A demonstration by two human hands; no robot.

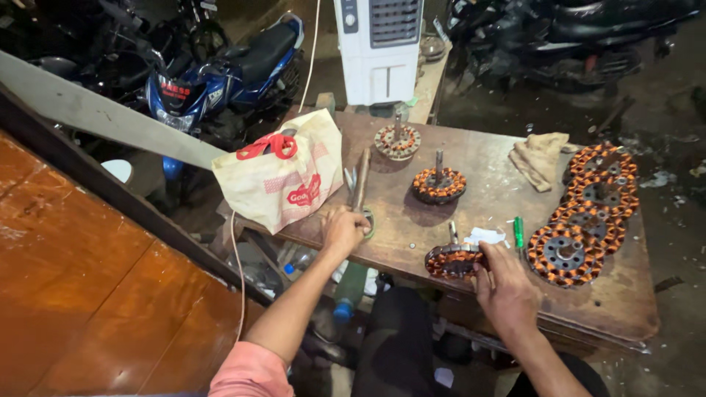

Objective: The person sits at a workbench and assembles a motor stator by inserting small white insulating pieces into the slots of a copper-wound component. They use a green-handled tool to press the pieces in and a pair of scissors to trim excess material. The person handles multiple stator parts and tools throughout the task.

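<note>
L hand [344,228] closed on wooden-handled tool [360,184] at bench [485,176] edge; R hand [502,283] grips copper-wound stator [452,261], fingers curled round it.

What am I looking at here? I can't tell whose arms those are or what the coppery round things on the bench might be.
The single picture comes from a camera on a person's head, looking down at their own arms. On the wooden workbench lie round motor cores wound with copper wire, a rag, a green-handled screwdriver and a cloth bag. The right hand grips one wound core at the bench's near edge. The left hand rests on a pair of scissors. Behind the bench stand motorbikes and a white air cooler.
</note>
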